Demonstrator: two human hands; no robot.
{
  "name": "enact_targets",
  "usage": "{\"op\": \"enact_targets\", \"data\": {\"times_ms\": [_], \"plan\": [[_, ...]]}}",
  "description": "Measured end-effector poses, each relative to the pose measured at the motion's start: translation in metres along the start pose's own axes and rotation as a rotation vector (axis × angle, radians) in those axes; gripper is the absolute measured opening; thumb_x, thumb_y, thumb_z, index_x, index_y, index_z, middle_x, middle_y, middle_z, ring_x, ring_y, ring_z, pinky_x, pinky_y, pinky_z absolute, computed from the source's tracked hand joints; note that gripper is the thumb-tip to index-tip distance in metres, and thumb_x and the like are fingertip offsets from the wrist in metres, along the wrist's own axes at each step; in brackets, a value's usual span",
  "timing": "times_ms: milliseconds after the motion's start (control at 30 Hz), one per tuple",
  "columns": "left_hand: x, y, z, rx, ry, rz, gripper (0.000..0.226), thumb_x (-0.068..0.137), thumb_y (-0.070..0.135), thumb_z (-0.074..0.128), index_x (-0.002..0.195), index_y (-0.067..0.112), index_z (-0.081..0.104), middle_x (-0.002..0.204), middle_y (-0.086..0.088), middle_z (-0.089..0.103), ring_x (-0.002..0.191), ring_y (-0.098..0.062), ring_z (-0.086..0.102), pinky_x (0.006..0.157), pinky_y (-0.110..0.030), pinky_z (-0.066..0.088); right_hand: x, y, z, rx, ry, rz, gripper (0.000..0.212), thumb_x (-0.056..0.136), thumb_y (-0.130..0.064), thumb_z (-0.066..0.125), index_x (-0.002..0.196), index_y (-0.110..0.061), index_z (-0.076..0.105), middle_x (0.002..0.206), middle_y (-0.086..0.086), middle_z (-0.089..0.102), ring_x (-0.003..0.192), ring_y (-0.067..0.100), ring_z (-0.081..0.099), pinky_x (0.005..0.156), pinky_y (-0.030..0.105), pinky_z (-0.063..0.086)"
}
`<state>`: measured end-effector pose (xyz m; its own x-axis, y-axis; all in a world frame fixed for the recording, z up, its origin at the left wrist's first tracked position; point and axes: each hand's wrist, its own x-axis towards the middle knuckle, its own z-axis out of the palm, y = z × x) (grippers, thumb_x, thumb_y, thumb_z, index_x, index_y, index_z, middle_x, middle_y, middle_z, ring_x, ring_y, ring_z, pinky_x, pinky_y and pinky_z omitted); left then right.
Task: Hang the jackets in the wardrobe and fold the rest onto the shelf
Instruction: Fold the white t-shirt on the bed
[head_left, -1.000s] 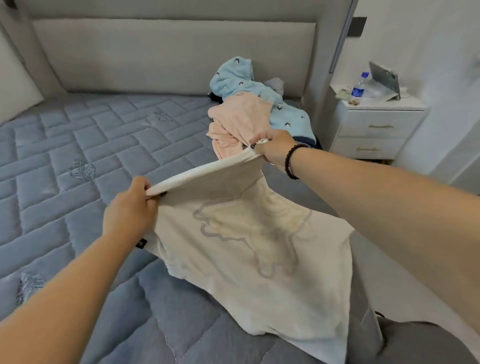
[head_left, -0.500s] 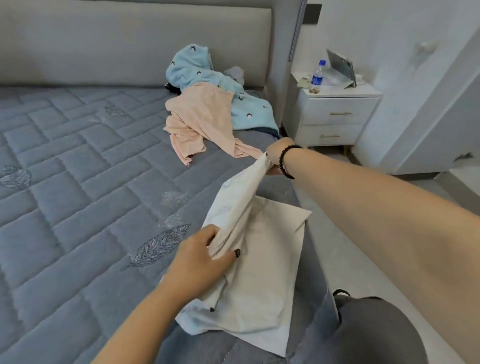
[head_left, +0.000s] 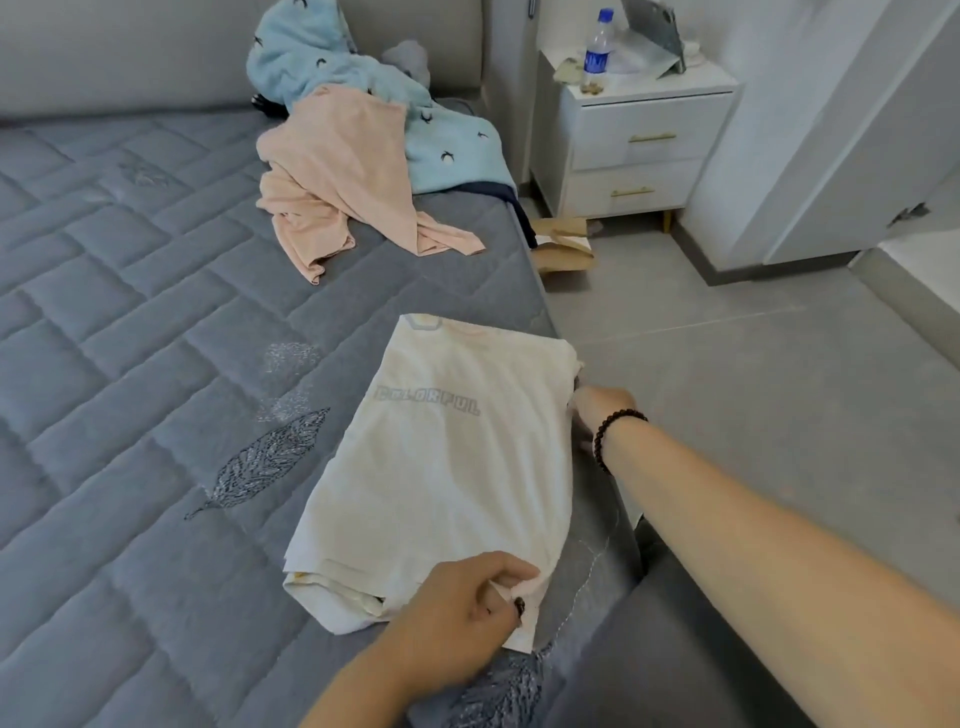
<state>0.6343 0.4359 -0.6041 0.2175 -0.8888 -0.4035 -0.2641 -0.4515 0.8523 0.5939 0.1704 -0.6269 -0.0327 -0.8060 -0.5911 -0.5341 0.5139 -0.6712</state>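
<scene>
Grey quilted mattress (head_left: 130, 322), stitched with feather motifs, filled most of the view, and a cream T-shirt (head_left: 447, 467) lay folded flat near its right edge, faint grey letters reading "COLORFUL" across it. At the shirt's near right corner the left hand (head_left: 457, 618) pinched the fabric between thumb and curled fingers. On the shirt's right side edge the right hand (head_left: 597, 410), a dark bead bracelet (head_left: 613, 436) at its wrist, touched the cloth; its fingers were hidden behind the fabric, so I could not tell how they lay. Toward the headboard a peach garment (head_left: 343, 176) sprawled over a light blue patterned one (head_left: 374, 98). Beside the bed stood a white nightstand (head_left: 644, 150) carrying a blue-labelled water bottle (head_left: 595, 52), its label too blurred to read.
</scene>
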Motion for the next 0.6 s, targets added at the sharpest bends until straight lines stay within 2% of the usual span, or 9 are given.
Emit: {"op": "enact_targets", "data": {"times_ms": [33,100,167,233,300,400,467,533,600], "plan": [[-0.002,-0.004,-0.003,-0.128,0.106,-0.014,0.031,0.084,0.013,0.055,0.103,0.033,0.07,0.093,0.004,0.072,0.076,-0.003,0.066,0.076,-0.018,0.05,-0.014,0.014,-0.001,0.057,-0.029,0.036,0.057,0.06,-0.019,0.061,0.115,-0.004,0.058,0.121,0.014,0.06,0.094,0.03,0.061,0.071,0.031,0.053],[-0.004,-0.014,-0.014,-0.339,0.362,-0.047,0.032,0.088,-0.001,0.055,0.1,0.024,0.071,0.091,-0.001,0.075,0.081,-0.015,0.069,0.074,-0.023,0.053,-0.037,0.046,0.0,0.07,-0.057,0.015,0.025,0.064,-0.016,0.062,0.087,-0.008,0.056,0.102,0.009,0.056,0.072,0.024,0.054,0.052,0.022,0.039],[-0.001,-0.026,-0.029,-0.341,0.596,-0.097,0.033,0.093,-0.005,0.051,0.1,0.022,0.069,0.092,0.001,0.075,0.085,-0.015,0.068,0.077,-0.026,0.053,-0.058,0.07,0.002,0.087,-0.074,-0.058,0.022,0.068,-0.015,0.065,0.068,-0.012,0.044,0.083,0.003,0.05,0.059,0.02,0.046,0.048,0.022,0.033],[0.002,-0.04,-0.044,-0.191,0.778,-0.178,0.028,0.093,0.002,0.052,0.105,0.023,0.068,0.101,0.006,0.072,0.094,-0.013,0.065,0.089,-0.035,0.052,-0.085,0.089,0.002,0.101,-0.161,-0.084,0.021,0.068,-0.017,0.072,0.077,-0.005,0.057,0.082,0.001,0.064,0.069,0.021,0.061,0.057,0.025,0.045],[0.006,-0.051,-0.055,0.069,0.896,-0.255,0.029,0.089,0.011,0.06,0.117,0.016,0.065,0.121,0.0,0.065,0.111,-0.021,0.059,0.099,-0.043,0.045,-0.102,0.103,0.006,0.069,-0.295,-0.064,0.038,0.072,-0.019,0.075,0.102,-0.006,0.056,0.094,0.002,0.064,0.085,0.019,0.062,0.071,0.027,0.048],[0.01,-0.059,-0.062,0.256,0.921,-0.5,0.053,0.085,0.031,0.067,0.133,0.015,0.052,0.141,-0.011,0.045,0.13,-0.035,0.038,0.106,-0.05,0.03,-0.111,0.117,0.01,-0.029,-0.371,-0.038,0.043,0.076,-0.012,0.073,0.109,-0.01,0.044,0.101,0.003,0.056,0.091,0.02,0.054,0.077,0.027,0.044],[0.008,-0.064,-0.064,0.27,0.903,-0.58,0.055,0.085,0.037,0.067,0.132,0.015,0.049,0.139,-0.013,0.043,0.127,-0.037,0.037,0.104,-0.049,0.031,-0.111,0.122,0.008,0.01,-0.407,0.033,0.041,0.077,-0.002,0.069,0.11,-0.008,0.045,0.108,0.008,0.057,0.097,0.024,0.056,0.085,0.034,0.049],[0.004,-0.071,-0.07,0.255,0.871,-0.53,0.042,0.086,0.034,0.065,0.119,0.009,0.055,0.12,-0.016,0.056,0.112,-0.038,0.049,0.09,-0.044,0.042,-0.111,0.125,0.005,0.035,-0.471,0.145,0.038,0.078,0.005,0.062,0.112,-0.005,0.048,0.112,0.015,0.057,0.102,0.032,0.057,0.087,0.047,0.053],[-0.001,-0.072,-0.075,0.172,0.819,-0.508,0.024,0.092,0.027,0.059,0.1,0.005,0.054,0.093,-0.012,0.06,0.09,-0.033,0.056,0.07,-0.036,0.04,-0.112,0.124,-0.002,-0.001,-0.525,0.247,0.032,0.079,0.01,0.057,0.107,-0.003,0.051,0.114,0.02,0.055,0.101,0.036,0.057,0.077,0.049,0.055]]}}
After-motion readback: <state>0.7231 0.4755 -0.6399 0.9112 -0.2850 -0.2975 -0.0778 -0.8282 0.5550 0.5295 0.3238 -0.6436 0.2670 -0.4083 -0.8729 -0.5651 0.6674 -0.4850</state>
